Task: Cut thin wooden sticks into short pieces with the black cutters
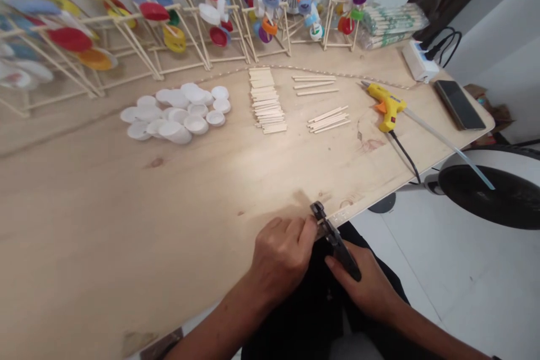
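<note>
Both hands are at bottom centre of the frame, at the table's near edge. Black-handled cutters (336,241) are the working item: long axis runs from head at upper left down to handles at lower right, head out over the edge of the plywood table (126,197). Right hand (365,287) is closed around the handles, thumb side up, and sits at the tool's lower end. Left hand (280,259) is curled, knuckles up, and is nearer the cutter head, fingers almost at it. A pale thin wooden stick (333,219) shows at the head, running up-right along the edge; whether left fingers pinch it is hidden, can't tell. Further up the table: white plastic caps (175,113) centre-left, stacked craft sticks (266,100) centre, yellow hot glue gun (388,106) right, all well apart from both hands. Cap-and-stick pinwheels (154,11) stand along the top of the frame
</note>
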Tool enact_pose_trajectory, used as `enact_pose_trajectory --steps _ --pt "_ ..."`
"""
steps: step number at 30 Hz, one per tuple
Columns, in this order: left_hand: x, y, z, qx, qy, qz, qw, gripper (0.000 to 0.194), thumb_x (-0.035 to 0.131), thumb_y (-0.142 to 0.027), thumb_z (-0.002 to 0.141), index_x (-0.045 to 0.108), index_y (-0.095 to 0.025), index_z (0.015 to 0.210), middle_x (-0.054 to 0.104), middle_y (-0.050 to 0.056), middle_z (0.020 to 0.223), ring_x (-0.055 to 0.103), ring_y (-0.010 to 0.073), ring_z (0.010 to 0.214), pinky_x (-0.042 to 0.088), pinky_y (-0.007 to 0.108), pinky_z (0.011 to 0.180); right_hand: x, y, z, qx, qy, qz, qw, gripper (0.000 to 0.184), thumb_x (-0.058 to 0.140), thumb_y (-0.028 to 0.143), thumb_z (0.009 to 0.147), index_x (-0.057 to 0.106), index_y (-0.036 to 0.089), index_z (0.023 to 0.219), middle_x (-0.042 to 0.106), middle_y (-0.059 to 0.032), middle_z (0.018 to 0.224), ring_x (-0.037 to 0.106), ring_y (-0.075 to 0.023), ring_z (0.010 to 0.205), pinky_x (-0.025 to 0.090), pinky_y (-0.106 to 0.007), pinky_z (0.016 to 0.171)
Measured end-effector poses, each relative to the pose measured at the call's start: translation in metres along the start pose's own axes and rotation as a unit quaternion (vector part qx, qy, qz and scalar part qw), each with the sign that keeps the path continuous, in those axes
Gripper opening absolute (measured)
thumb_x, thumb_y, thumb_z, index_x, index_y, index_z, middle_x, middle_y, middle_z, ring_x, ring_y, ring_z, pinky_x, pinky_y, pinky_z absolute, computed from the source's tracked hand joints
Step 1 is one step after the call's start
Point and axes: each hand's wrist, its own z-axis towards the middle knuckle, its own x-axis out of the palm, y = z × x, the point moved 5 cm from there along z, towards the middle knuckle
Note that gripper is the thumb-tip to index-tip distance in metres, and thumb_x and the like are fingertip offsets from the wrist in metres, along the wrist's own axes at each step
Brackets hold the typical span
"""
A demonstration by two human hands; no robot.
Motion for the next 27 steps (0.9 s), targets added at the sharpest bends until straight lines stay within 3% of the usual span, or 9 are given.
enact_pose_trajectory --steps 5,15,22,27 --pt "0.0011 0.0014 -0.0009 -0.005 0.009 -0.024 1.000 0.014 0.046 -0.012 0.082 0.054 -0.015 0.071 0.045 -0.001 0.051 0.039 0.0126 0.046 0.026 0.029 0.048 0.0035 0.0013 0.0011 -0.011 -0.006 -0.008 1.000 0.017 0.045 0.030 0.083 0.054 0.017 0.078 0.060 -0.0033 0.070 0.055 -0.0178 0.064 0.042 -0.026 0.058" --pt "0.0010 0.0041 -0.0009 -0.012 0.010 -0.050 0.999 0.017 0.043 -0.011 0.082 0.053 -0.016 0.069 0.046 0.000 0.052 0.040 0.0118 0.045 0.027 0.028 0.047 0.0074 -0.0004 0.0041 -0.021 -0.022 -0.025 0.999 0.023 0.042 0.034 0.084 0.046 0.019 0.068 0.054 -0.0015 0.062 0.050 -0.0153 0.056 0.040 -0.024 0.054" --pt "0.0000 0.0001 -0.0007 -0.007 0.004 -0.013 1.000 0.018 0.043 -0.014 0.082 0.053 -0.016 0.067 0.049 0.001 0.053 0.042 0.0143 0.046 0.030 0.029 0.047 0.0056 0.0018 0.0022 -0.031 -0.044 0.003 0.999 0.025 0.045 0.033 0.081 0.040 0.020 0.061 0.048 0.0017 0.057 0.046 -0.0133 0.053 0.038 -0.024 0.053" --pt "-0.0020 -0.0052 -0.0036 -0.010 -0.017 0.036 0.999 0.015 0.043 -0.014 0.082 0.058 -0.013 0.081 0.050 0.001 0.056 0.044 0.0138 0.047 0.031 0.028 0.046 0.0040 0.0060 -0.0050 -0.016 -0.012 0.063 0.998 0.025 0.046 0.031 0.080 0.038 0.020 0.059 0.041 0.0051 0.052 0.039 -0.0104 0.049 0.033 -0.022 0.048"
